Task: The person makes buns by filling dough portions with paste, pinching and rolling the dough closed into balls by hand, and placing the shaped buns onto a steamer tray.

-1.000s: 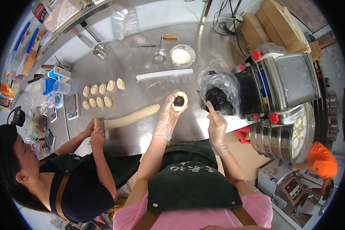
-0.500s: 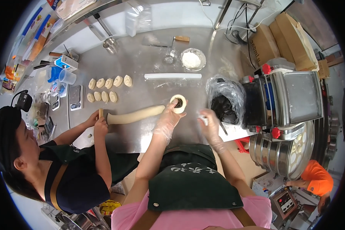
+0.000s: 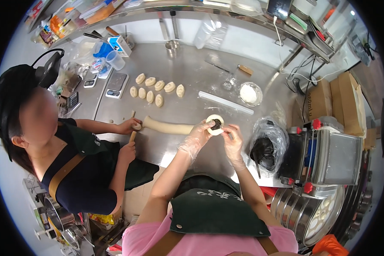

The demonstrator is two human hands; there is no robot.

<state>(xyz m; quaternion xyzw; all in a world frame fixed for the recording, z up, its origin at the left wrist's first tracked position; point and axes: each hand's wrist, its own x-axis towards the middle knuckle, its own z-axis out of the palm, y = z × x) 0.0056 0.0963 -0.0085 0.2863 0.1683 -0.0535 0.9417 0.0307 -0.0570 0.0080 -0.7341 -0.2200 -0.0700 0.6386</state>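
While the left hand [image 3: 200,131] curls snugly around a dough round [image 3: 214,116], the right hand [image 3: 233,141] pinches its edge.
Dark filling [image 3: 217,124] shows inside this round, held over the table [image 3: 175,149] beside a long dough roll [image 3: 168,126].

steel table [image 3: 149,64] | dough pieces [image 3: 159,85] | dough roll [image 3: 166,126] | white bar [image 3: 226,103]

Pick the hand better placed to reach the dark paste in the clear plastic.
Right, probably: the right hand is nearer the dark paste, while the left hand supports the filled dough.
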